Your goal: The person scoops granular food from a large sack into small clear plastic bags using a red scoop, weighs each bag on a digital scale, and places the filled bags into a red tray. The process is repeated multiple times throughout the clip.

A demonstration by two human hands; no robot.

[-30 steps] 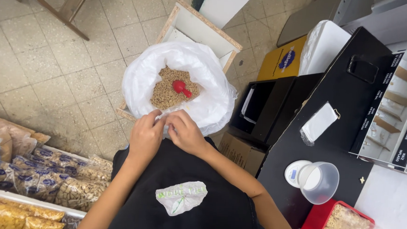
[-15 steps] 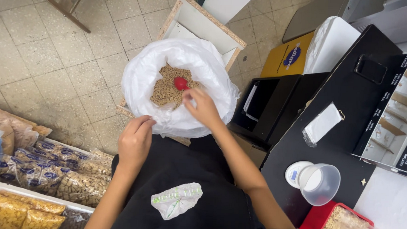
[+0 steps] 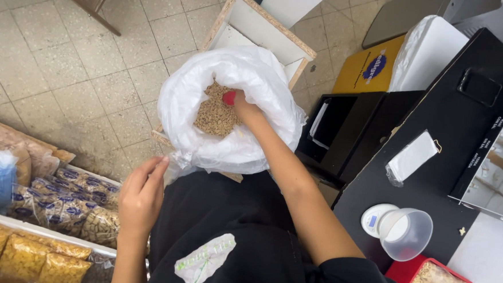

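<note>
Head view shows our right hand [image 3: 243, 108] reached down into the white plastic bag [image 3: 234, 140], fingers closed on a red scoop [image 3: 229, 98] that sits just at our fingertips atop tan grain [image 3: 214, 115]. Our left hand [image 3: 141, 196] hangs loosely open, fingertips at the bag's crumpled near edge, holding nothing.

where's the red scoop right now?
Head view, upper centre: the red scoop sits on the grain inside the open white plastic sack, with the right hand on it.
</note>
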